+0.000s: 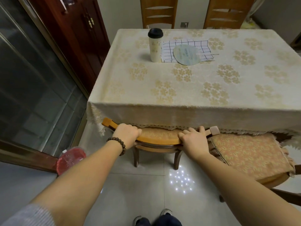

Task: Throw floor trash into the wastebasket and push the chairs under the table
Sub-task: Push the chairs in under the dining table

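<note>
Both hands grip the curved top rail of a wooden chair (159, 141) that stands at the near edge of the table (187, 88), its seat already tucked beneath the hanging cloth. From the head camera, the left hand (127, 136) wraps the rail toward its left end, fingers (136, 130) curled over the top and pressed together, a beaded bracelet (118, 145) on that wrist. The right hand (194, 138) clamps the rail's right end the same way, fingers (184, 136) folded over the wood. Just to the right, a second chair (249, 154) with a patterned cushion is pulled out from the table and angled away. Two more chairs (158, 13) stand at the far side. On the table's pale floral cloth sit a white tumbler (155, 44) with a dark lid, upright, touching a checked cloth (185, 46) on which a round hand fan (187, 54) lies. Down on the tiled floor (130, 193), left of the gripped chair and partly hidden by the left forearm, is a red container with clear plastic (70, 159), possibly the wastebasket, though its shape is hard to make out.
</note>
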Motion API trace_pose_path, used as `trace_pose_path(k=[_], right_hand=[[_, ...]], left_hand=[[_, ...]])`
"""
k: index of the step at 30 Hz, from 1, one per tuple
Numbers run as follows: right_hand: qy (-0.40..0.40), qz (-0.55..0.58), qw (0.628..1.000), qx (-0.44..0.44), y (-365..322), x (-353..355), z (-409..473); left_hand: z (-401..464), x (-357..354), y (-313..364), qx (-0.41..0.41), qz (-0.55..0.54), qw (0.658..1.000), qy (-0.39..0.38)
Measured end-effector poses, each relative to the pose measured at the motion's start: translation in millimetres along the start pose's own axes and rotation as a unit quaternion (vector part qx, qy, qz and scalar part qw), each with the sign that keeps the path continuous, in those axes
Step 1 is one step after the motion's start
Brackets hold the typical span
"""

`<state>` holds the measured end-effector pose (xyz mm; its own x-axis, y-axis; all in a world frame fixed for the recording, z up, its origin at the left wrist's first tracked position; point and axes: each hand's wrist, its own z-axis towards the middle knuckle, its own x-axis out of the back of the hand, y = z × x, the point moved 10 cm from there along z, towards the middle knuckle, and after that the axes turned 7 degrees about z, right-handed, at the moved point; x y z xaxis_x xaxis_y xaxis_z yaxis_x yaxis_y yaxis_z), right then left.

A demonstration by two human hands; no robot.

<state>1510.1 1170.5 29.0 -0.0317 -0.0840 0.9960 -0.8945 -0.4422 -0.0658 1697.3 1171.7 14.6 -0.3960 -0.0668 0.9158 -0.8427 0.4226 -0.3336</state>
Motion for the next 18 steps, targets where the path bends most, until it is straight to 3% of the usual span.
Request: trace_pose_path(k=[18], right_hand=[[-0.005, -0.014, 1.0, 0.003, 24, -2, 80]], left_hand=[[53, -3, -46, 0.062, -0.008, 0.997, 0.034]])
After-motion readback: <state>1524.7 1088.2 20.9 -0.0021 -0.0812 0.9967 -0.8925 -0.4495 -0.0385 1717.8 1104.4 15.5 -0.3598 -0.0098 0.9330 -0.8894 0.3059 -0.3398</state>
